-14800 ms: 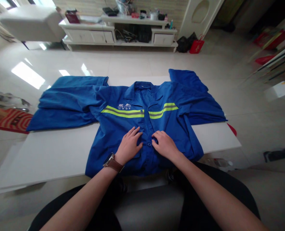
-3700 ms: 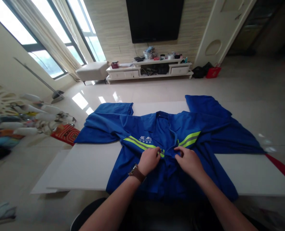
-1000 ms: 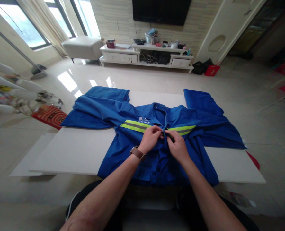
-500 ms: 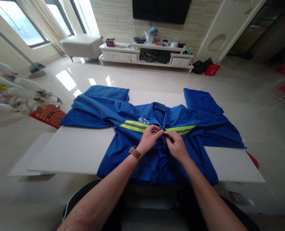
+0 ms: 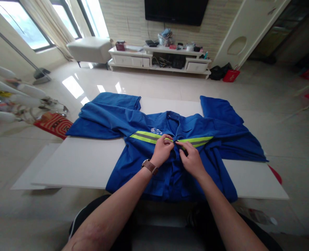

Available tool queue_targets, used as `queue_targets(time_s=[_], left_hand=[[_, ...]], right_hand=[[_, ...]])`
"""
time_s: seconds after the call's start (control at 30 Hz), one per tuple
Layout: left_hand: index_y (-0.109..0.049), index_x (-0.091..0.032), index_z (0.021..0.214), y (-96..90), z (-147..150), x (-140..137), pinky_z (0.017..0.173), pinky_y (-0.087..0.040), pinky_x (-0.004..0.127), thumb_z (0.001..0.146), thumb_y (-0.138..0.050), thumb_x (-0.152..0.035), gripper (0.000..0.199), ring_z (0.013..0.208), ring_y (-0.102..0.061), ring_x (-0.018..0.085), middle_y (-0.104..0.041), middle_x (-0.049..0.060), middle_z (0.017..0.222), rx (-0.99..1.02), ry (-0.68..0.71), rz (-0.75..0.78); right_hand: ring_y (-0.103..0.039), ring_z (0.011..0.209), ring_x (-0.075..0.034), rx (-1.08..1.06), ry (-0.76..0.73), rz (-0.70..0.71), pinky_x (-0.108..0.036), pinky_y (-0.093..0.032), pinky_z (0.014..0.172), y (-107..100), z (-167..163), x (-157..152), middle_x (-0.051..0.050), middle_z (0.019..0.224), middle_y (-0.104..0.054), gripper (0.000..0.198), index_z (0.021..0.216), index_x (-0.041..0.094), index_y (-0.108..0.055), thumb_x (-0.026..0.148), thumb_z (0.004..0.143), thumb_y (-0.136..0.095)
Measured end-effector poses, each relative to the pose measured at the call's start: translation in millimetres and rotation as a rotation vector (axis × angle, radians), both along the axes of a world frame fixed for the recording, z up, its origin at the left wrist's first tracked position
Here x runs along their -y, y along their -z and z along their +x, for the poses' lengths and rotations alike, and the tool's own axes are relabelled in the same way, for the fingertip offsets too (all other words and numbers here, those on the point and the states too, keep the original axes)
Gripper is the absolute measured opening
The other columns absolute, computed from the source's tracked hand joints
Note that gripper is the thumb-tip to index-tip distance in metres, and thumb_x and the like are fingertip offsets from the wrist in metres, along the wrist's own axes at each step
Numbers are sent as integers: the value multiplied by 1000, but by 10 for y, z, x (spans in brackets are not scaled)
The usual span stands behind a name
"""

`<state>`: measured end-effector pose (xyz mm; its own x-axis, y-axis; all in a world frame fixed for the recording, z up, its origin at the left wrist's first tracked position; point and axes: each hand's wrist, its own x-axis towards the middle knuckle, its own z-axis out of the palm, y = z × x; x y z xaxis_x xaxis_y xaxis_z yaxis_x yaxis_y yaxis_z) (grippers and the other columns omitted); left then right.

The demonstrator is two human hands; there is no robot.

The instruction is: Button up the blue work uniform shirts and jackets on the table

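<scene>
Blue work jacket (image 5: 133, 115) lies face up, spread flat on the white table (image 5: 86, 164), collar at 12 o'clock, hem toward the person at 6, sleeves out to 9 and 3. Both hands sit on the jacket's front opening at chest height, right on the yellow-grey reflective stripe (image 5: 146, 136). Left hand (image 5: 162, 150) — brown watch (image 5: 149, 166) on the wrist — fingers curled, pinching the left front edge at the stripe. Right hand (image 5: 193, 159) pinching the opposite edge, fingertips (image 5: 179, 143) touching the left hand's at the placket. Button itself too small to make out. White logo (image 5: 156, 130) just at 11 o'clock of the left hand. Collar just beyond the fingertips at 12. Left sleeve bunched and hanging over the table edge at 10 — right sleeve folded up at 2. Far back at 12: white TV stand (image 5: 159, 62) with clutter, red bag (image 5: 231, 75) at 1, red mat (image 5: 53, 124) on the floor at 9.
</scene>
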<state>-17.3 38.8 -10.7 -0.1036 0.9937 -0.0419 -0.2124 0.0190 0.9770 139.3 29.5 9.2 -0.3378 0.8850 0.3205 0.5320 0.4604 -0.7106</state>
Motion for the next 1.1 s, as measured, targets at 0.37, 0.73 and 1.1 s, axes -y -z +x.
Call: queue_targets(time_s=[0.37,0.73,1.1], left_hand=[[-53,-21,93,-58,10,-5,56,-35,18,72,-66,-17,25,56,-50,7,-54,-8,64,15,29,58],[-59,-17,91,-13,-27,-3,56,-40,20,69,-83,-24,33,56,-56,9,-66,-3,66,27,28,-138],[-72,-12,66,29,21,89,62,-50,24,82,-73,-22,18,60,-63,13,-70,4,62,3,57,-307]], right_hand=[[-65,114,-27,186,171,61,-40,-52,100,-22,-62,70,-11,122,-70,39,126,21,-68,19,94,-46],[-67,98,-24,232,108,62,-34,-53,86,-22,-17,77,-10,107,-69,40,120,22,-71,13,93,-43],[-66,94,-25,323,143,103,-33,-53,82,44,-62,107,-11,105,-67,44,126,19,-70,13,93,-42]])
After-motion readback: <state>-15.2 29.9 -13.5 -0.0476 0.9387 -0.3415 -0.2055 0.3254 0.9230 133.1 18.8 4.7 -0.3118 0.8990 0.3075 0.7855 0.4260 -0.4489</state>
